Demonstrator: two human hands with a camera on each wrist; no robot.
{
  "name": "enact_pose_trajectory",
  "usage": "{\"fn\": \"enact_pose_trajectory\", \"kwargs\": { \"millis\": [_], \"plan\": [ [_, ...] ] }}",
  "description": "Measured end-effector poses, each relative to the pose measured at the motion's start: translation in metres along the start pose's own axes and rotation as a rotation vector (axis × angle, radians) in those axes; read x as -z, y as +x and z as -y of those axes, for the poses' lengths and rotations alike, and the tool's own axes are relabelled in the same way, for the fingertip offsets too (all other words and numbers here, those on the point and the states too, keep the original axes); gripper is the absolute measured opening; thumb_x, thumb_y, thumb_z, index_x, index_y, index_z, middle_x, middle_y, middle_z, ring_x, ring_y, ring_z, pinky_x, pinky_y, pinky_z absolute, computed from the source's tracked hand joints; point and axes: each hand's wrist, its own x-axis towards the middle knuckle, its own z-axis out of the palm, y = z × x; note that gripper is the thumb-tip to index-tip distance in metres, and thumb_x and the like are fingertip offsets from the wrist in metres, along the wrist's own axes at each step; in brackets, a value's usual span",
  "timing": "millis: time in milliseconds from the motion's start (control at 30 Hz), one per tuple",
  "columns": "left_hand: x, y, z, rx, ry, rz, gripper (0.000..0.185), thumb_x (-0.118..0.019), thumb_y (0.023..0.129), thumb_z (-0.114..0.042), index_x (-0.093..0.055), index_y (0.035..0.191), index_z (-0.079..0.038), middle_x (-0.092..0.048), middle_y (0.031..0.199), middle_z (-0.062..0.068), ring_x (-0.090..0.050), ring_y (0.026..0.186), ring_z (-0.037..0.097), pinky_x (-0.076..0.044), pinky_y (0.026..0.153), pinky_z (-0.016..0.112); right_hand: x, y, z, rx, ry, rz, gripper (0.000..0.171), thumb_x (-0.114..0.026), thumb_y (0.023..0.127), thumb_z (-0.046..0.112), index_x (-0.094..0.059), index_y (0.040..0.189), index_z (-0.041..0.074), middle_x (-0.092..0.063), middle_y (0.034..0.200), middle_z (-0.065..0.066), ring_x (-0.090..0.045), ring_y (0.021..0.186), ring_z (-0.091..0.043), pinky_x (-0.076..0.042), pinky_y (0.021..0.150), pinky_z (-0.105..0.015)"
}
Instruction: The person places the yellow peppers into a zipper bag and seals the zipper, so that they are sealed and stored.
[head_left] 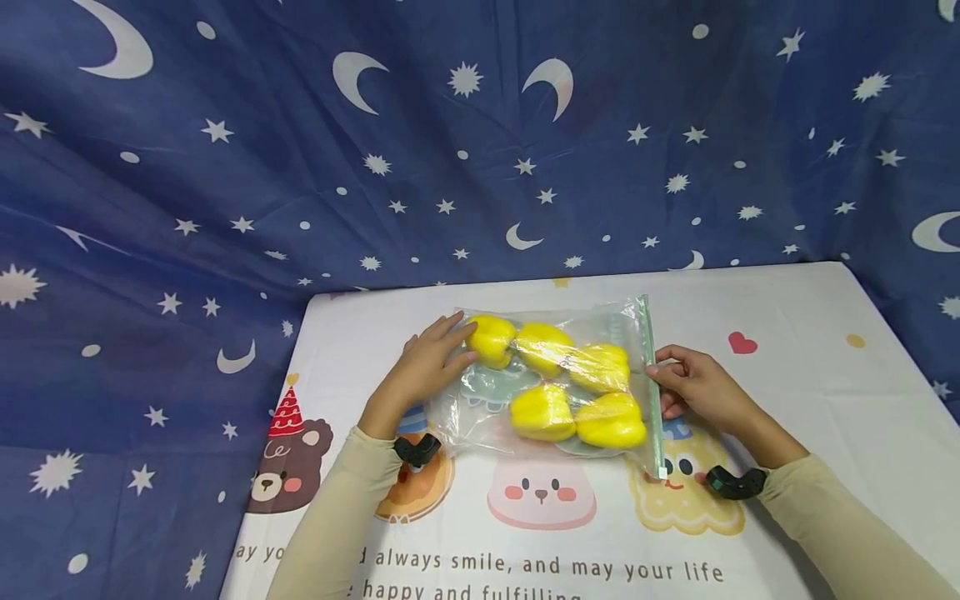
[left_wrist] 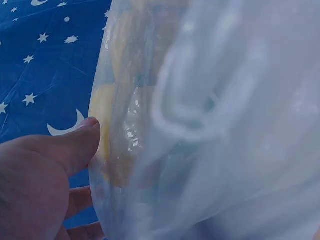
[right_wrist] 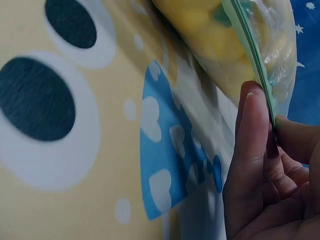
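A clear plastic zip bag with a green zip strip along its right end holds several yellow bell peppers. My left hand rests at the bag's upper left, its extended fingers reaching over the pepper in that corner. In the left wrist view, the thumb touches the bag's edge, and the bag covers the other fingertips. Between thumb and forefinger, my right hand pinches the zip strip near its middle. The right wrist view shows that pinch on the green strip close up.
Beneath the bag lies a white tablecloth printed with cartoon figures, a red heart and lettering. Dark blue cloth with moons and stars hangs behind and at both sides of the table. Each wrist wears a black camera band.
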Motion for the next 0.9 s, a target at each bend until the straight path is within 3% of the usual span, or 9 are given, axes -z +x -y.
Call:
{"fn": "enact_pose_trajectory", "kwargs": {
  "millis": [267, 433, 667, 800, 900],
  "plan": [
    [0.001, -0.005, -0.003, 0.022, 0.017, 0.002, 0.057, -0.046, 0.094, -0.052, -0.035, 0.145, -0.030, -0.023, 0.155, -0.001, -0.024, 0.141, 0.029, -0.023, 0.102, 0.069, -0.001, 0.002, -0.001, -0.027, 0.008, -0.005, 0.043, -0.061, 0.090, 0.036, -0.046, 0.118, 0.007, -0.058, 0.071, -0.021, -0.061, 0.056, -0.029, -0.056, 0.058, -0.044],
    [0.000, -0.009, -0.002, 0.026, 0.030, 0.006, 0.057, -0.044, 0.093, -0.054, -0.034, 0.145, -0.031, -0.024, 0.155, -0.001, -0.025, 0.140, 0.028, -0.023, 0.101, 0.070, -0.002, 0.004, -0.001, 0.000, 0.008, -0.018, 0.042, -0.061, 0.091, 0.034, -0.046, 0.118, 0.007, -0.057, 0.071, -0.021, -0.060, 0.054, -0.029, -0.056, 0.057, -0.044],
    [0.000, -0.012, -0.002, -0.005, 0.021, -0.018, 0.057, -0.047, 0.094, -0.050, -0.032, 0.146, -0.032, -0.024, 0.155, 0.000, -0.028, 0.139, 0.028, -0.025, 0.100, 0.070, 0.000, 0.004, -0.001, -0.009, 0.001, -0.034, 0.045, -0.060, 0.091, 0.036, -0.046, 0.121, 0.006, -0.057, 0.075, -0.018, -0.060, 0.057, -0.026, -0.056, 0.058, -0.042],
    [0.003, -0.015, 0.001, -0.008, 0.041, -0.055, 0.059, -0.047, 0.094, -0.050, -0.029, 0.147, -0.032, -0.021, 0.156, 0.002, -0.028, 0.139, 0.030, -0.027, 0.098, 0.070, 0.003, -0.001, 0.002, 0.020, -0.078, -0.089, 0.047, -0.057, 0.093, 0.037, -0.044, 0.129, 0.009, -0.059, 0.094, -0.020, -0.065, 0.068, -0.028, -0.057, 0.062, -0.039],
    [0.008, -0.021, 0.004, 0.021, 0.079, -0.114, 0.057, -0.044, 0.095, -0.050, -0.027, 0.147, -0.033, -0.019, 0.156, 0.002, -0.023, 0.141, 0.031, -0.025, 0.100, 0.070, 0.010, -0.007, 0.006, 0.106, -0.232, -0.211, 0.047, -0.055, 0.095, 0.035, -0.044, 0.133, 0.011, -0.060, 0.106, -0.018, -0.067, 0.078, -0.028, -0.057, 0.063, -0.032]
  ]
}}
